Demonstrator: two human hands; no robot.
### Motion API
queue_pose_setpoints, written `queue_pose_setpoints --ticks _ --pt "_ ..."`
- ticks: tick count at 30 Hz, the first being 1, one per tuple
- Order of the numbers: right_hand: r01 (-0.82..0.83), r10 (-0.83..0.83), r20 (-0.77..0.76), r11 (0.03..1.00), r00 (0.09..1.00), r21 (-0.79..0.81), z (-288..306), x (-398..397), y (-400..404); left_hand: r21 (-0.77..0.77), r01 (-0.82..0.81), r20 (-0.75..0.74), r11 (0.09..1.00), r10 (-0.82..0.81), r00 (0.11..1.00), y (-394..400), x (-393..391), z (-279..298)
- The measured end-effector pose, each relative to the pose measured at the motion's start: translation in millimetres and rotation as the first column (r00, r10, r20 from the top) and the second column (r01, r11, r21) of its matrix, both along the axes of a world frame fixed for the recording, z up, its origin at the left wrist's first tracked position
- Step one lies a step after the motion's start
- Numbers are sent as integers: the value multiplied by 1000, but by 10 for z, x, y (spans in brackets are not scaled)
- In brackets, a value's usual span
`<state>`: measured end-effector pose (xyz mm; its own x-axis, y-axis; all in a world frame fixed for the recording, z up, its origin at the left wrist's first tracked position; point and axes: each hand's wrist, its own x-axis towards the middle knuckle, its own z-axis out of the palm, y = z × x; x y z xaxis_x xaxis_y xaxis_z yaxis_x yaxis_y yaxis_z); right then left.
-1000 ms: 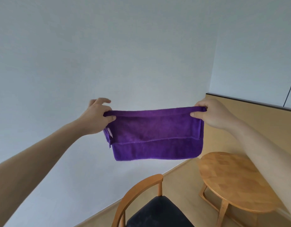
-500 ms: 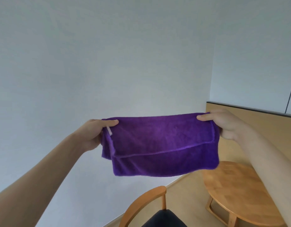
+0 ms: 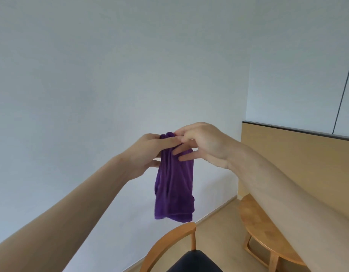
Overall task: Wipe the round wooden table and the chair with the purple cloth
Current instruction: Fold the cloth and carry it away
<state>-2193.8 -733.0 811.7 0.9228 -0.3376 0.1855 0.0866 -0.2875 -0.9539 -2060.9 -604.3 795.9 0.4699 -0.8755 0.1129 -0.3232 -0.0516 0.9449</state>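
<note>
The purple cloth [image 3: 174, 185] hangs folded in half in mid-air, well above the furniture. My left hand [image 3: 150, 152] pinches its top edge. My right hand [image 3: 201, 144] meets the left at that same top edge, thumb and forefinger on the cloth and the other fingers spread out over it. Below stands the chair [image 3: 169, 244], with a curved wooden back and a dark seat cushion [image 3: 195, 262]. The round wooden table [image 3: 256, 222] is at the lower right, partly hidden by my right forearm.
A pale wall fills most of the view. A wooden wall panel [image 3: 299, 163] with a dark top strip runs behind the table. Light wood floor [image 3: 218, 228] lies between chair and table.
My hands have come together, folding the stretched-out cloth in half so that it hangs narrow and long. The view has tilted up a little.
</note>
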Motion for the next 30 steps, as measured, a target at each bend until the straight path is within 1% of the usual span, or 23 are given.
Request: queue_pose_setpoints --ticks 2,3,5,6,7,8,10,11,13,16,18,19,22,25,28,30 --pt "-26 26 -13 997 1000 -71 0 -13 -7 -30 -34 40 999 35 999 42 43 -24" --pt "3 -3 1 989 1000 -149 -7 -9 -26 -50 -63 55 997 65 996 59 67 -35" --pt "130 -100 102 926 990 -355 -12 4 -143 -70 -80 55 994 84 995 101 127 -38" --pt "151 -108 120 884 987 -444 -23 11 -229 -67 -64 50 996 67 996 131 157 -31" --pt "101 -75 71 859 995 -503 -39 25 -312 -62 -40 47 997 43 998 169 189 -20" --pt "6 -22 -24 855 999 -518 -58 50 -378 -59 -16 45 998 19 999 209 220 -11" --pt "-158 57 -210 851 976 -501 -118 170 -462 -55 15 33 998 -13 999 286 278 10" --pt "-209 85 -264 846 961 -491 -155 253 -491 -55 16 26 998 -15 1000 327 311 14" --pt "-249 127 -281 854 951 -457 -209 410 -537 -49 -19 28 999 20 999 422 402 1" --pt "-231 158 -211 890 965 -392 -243 621 -588 -23 -192 147 981 193 970 599 584 -65" --pt "-206 158 -148 893 976 -400 -260 791 -547 -18 -320 211 947 317 925 725 704 -131" --pt "-190 153 -119 887 981 -422 -280 894 -500 -22 -371 218 929 366 905 785 754 -165" --pt "-167 163 -48 879 985 -446 -383 1233 -323 -67 -502 176 862 506 844 986 890 -262" --pt "-197 222 25 907 975 -371 -534 1580 -181 -129 -612 114 780 624 773 1228 990 -358" --pt "-266 289 105 944 952 -193 -657 1886 80 -176 -682 15 710 695 719 1558 1026 -457" --pt "-335 337 158 941 928 -41 -724 2054 338 -217 -711 -65 669 717 694 1802 1046 -509"
